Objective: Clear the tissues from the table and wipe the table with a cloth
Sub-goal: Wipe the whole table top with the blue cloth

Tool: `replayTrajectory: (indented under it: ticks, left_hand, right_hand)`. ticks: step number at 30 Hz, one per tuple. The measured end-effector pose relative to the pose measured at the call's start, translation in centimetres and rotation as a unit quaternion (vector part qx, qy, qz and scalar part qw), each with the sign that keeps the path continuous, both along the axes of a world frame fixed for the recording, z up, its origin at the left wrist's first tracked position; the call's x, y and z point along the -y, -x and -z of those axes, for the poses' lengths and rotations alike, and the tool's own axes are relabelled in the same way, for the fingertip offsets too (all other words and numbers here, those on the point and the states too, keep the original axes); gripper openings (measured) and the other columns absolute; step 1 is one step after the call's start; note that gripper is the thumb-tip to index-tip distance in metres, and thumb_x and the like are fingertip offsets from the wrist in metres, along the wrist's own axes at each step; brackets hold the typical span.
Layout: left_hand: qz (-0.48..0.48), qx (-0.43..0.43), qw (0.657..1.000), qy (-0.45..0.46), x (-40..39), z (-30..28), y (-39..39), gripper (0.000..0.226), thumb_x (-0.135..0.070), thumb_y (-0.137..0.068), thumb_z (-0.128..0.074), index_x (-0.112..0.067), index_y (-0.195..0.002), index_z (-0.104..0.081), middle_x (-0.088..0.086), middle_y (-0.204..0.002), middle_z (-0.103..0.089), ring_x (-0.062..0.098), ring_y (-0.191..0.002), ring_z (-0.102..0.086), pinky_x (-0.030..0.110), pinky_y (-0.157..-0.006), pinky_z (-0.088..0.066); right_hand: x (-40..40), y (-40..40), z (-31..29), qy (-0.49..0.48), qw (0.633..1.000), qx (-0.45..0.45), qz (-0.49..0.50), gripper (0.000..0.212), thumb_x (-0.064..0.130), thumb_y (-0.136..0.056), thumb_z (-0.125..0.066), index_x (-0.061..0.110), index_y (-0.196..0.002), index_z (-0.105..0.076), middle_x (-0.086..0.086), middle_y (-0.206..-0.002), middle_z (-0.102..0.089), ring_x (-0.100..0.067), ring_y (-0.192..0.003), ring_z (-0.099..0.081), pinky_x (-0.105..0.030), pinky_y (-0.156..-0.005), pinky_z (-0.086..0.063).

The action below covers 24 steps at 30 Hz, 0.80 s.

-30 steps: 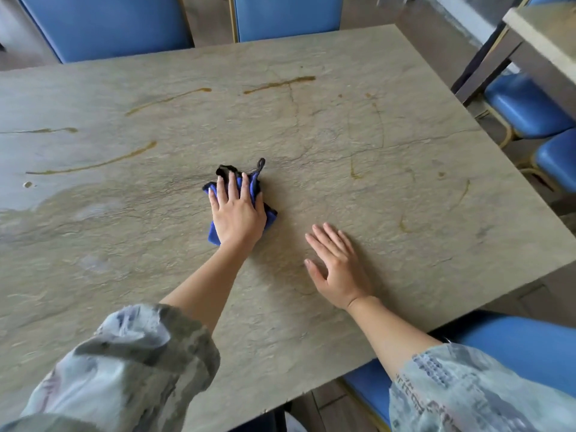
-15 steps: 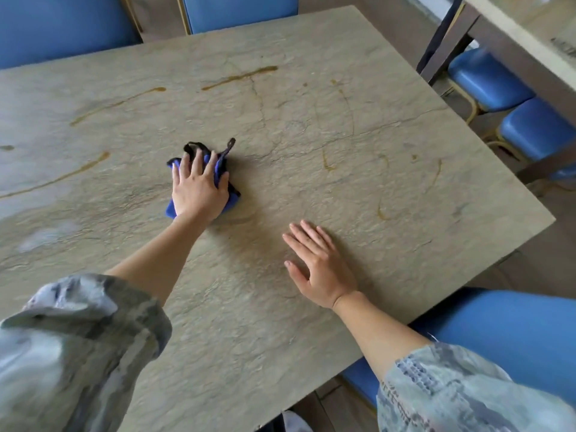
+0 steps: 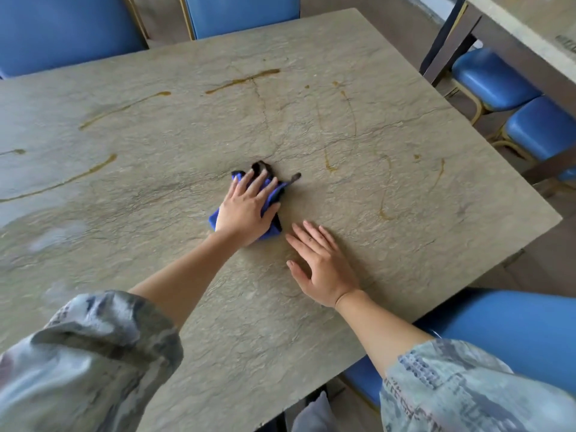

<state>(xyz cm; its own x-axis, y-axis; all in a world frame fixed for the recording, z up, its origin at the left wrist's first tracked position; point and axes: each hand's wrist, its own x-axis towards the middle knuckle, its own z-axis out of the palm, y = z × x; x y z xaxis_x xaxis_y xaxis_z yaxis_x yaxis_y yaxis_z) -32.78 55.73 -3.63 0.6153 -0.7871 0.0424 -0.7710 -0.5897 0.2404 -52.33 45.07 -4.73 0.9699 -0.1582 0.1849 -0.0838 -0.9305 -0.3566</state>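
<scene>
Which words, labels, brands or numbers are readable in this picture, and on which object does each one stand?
Nothing can be read with certainty.
right sleeve: printed letters run along the fabric, too blurred to read.
neighbouring table: a dark mark at its edge, too small and blurred to tell whether it is text.
cloth and table: no writing visible.

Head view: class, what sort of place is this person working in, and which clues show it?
Probably a canteen or dining hall: a large stone-look table with blue padded chairs at its far and near sides, and a second similar table with more blue seats to the right.
</scene>
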Motion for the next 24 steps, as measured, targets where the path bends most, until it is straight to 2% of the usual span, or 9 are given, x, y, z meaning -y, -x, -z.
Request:
replayTrajectory:
  ticks: [2, 3, 6, 8, 14, 16, 18, 20, 24]
  left_hand:
    - [0.121, 0.004, 0.993, -0.007, -1.4, 0.1, 0.1, 0.059, -0.059, -0.094, -0.024, -0.034, -0.147, -0.033, -0.006, -0.156, -0.029, 0.020, -0.146, -0.019, 0.041, -0.120, -0.016]
    - [0.132, 0.001, 0.991, -0.009, -1.8, 0.2, -0.4, 0.059, -0.059, -0.094, -0.023, -0.035, -0.146, -0.033, -0.007, -0.155, -0.029, 0.019, -0.146, -0.019, 0.041, -0.120, -0.018]
    - [-0.043, -0.007, 0.999, 0.019, -2.0, 0.3, -0.9, 0.056, -0.056, -0.095, -0.031, -0.032, -0.145, -0.036, -0.003, -0.154, -0.033, 0.021, -0.146, -0.019, 0.040, -0.120, -0.017]
    - [-0.169, -0.027, 0.985, 0.020, -1.3, 0.1, 0.7, 0.054, -0.051, -0.097, -0.036, -0.030, -0.147, -0.034, -0.002, -0.155, -0.030, 0.023, -0.147, -0.015, 0.040, -0.121, -0.011]
    - [-0.136, 0.012, 0.990, 0.019, -3.6, 0.4, 6.9, 0.055, -0.053, -0.095, -0.034, -0.031, -0.145, -0.038, -0.003, -0.153, -0.035, 0.021, -0.146, -0.021, 0.040, -0.120, -0.016]
    - [-0.271, 0.014, 0.962, 0.036, -5.4, 0.7, 7.2, 0.053, -0.050, -0.094, -0.041, -0.029, -0.143, -0.041, -0.001, -0.152, -0.038, 0.023, -0.145, -0.022, 0.042, -0.119, -0.018]
    - [-0.411, -0.001, 0.910, 0.049, -6.4, 0.6, 7.7, 0.053, -0.046, -0.094, -0.047, -0.026, -0.143, -0.042, 0.004, -0.152, -0.038, 0.027, -0.145, -0.021, 0.045, -0.119, -0.016]
    - [-0.471, -0.017, 0.880, 0.057, -6.1, 0.3, 8.9, 0.054, -0.045, -0.094, -0.048, -0.024, -0.144, -0.041, 0.005, -0.153, -0.035, 0.028, -0.145, -0.019, 0.046, -0.119, -0.013]
    - [-0.346, 0.008, 0.938, 0.029, -5.6, 0.2, 14.2, 0.055, -0.050, -0.094, -0.041, -0.029, -0.144, -0.040, 0.001, -0.153, -0.035, 0.025, -0.145, -0.021, 0.044, -0.119, -0.017]
  right_hand:
    - [0.1, -0.1, 0.0, -0.001, 1.000, 0.001, 0.002, 0.048, 0.038, -0.094, -0.047, 0.015, -0.135, -0.053, -0.003, -0.150, -0.040, -0.019, -0.144, -0.024, -0.045, -0.116, -0.022]
    - [0.1, -0.1, 0.0, -0.004, 1.000, -0.002, 0.003, 0.048, 0.038, -0.094, -0.047, 0.015, -0.136, -0.053, -0.002, -0.151, -0.039, -0.019, -0.145, -0.024, -0.045, -0.116, -0.022]
    - [0.0, -0.1, 0.0, -0.009, 1.000, -0.008, 0.002, 0.049, 0.039, -0.095, -0.046, 0.016, -0.138, -0.050, -0.002, -0.152, -0.037, -0.019, -0.145, -0.022, -0.044, -0.117, -0.020]
    - [-0.1, -0.1, 0.0, -0.012, 1.000, -0.012, 0.002, 0.050, 0.039, -0.095, -0.046, 0.015, -0.139, -0.049, -0.002, -0.152, -0.037, -0.020, -0.145, -0.022, -0.045, -0.117, -0.020]
    - [-0.2, -0.1, -0.2, -0.004, 0.999, -0.027, 0.021, 0.056, 0.035, -0.089, -0.045, 0.014, -0.140, -0.047, -0.001, -0.150, -0.040, -0.019, -0.145, -0.024, -0.052, -0.117, -0.011]
    - [-0.3, -0.2, -0.2, -0.006, 0.999, -0.029, 0.022, 0.056, 0.035, -0.087, -0.046, 0.013, -0.139, -0.048, -0.001, -0.150, -0.041, -0.020, -0.143, -0.027, -0.052, -0.116, -0.013]
    - [-0.3, -0.2, -0.2, -0.002, 0.999, -0.029, 0.019, 0.057, 0.036, -0.086, -0.043, 0.013, -0.139, -0.049, -0.003, -0.149, -0.042, -0.022, -0.143, -0.029, -0.054, -0.115, -0.015]
    - [-0.1, -0.4, -0.1, 0.003, 1.000, -0.028, 0.015, 0.058, 0.037, -0.087, -0.041, 0.012, -0.139, -0.048, -0.004, -0.149, -0.042, -0.023, -0.142, -0.029, -0.054, -0.115, -0.014]
    - [0.0, -0.3, 0.2, 0.015, 1.000, -0.022, 0.011, 0.059, 0.036, -0.085, -0.039, 0.010, -0.137, -0.050, -0.007, -0.147, -0.044, -0.025, -0.141, -0.033, -0.054, -0.115, -0.015]
